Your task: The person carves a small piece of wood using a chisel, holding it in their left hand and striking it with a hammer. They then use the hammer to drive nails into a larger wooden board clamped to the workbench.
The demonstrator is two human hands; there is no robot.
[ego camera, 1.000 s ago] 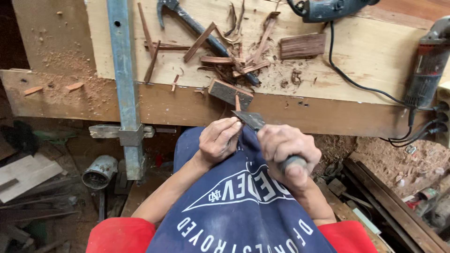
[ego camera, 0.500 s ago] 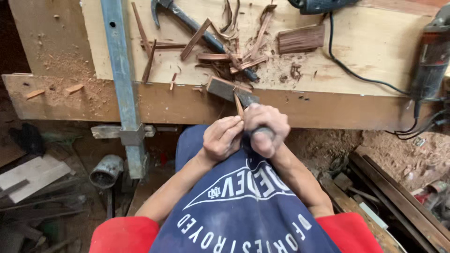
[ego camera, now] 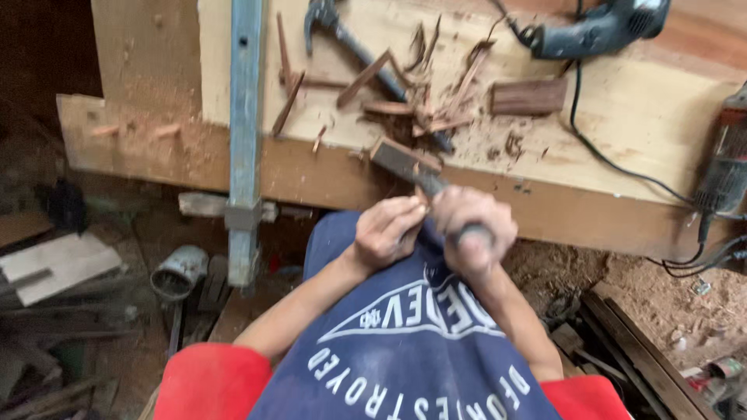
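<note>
Right hand (ego camera: 473, 230) is fisted tight around a dark tool handle (ego camera: 472, 233); the blade end is hidden behind the fingers. Left hand (ego camera: 387, 232) sits just beside it, fingers curled and pinching a small wood piece (ego camera: 421, 208) at the fingertips. Both hands are held over the lap, against the front edge of the workbench (ego camera: 654, 117). On the bench: a wooden block (ego camera: 405, 163) at the edge just above the hands, a hammer (ego camera: 366, 58) among wood chips (ego camera: 424, 109), and a power drill (ego camera: 599, 31) with its cord.
</note>
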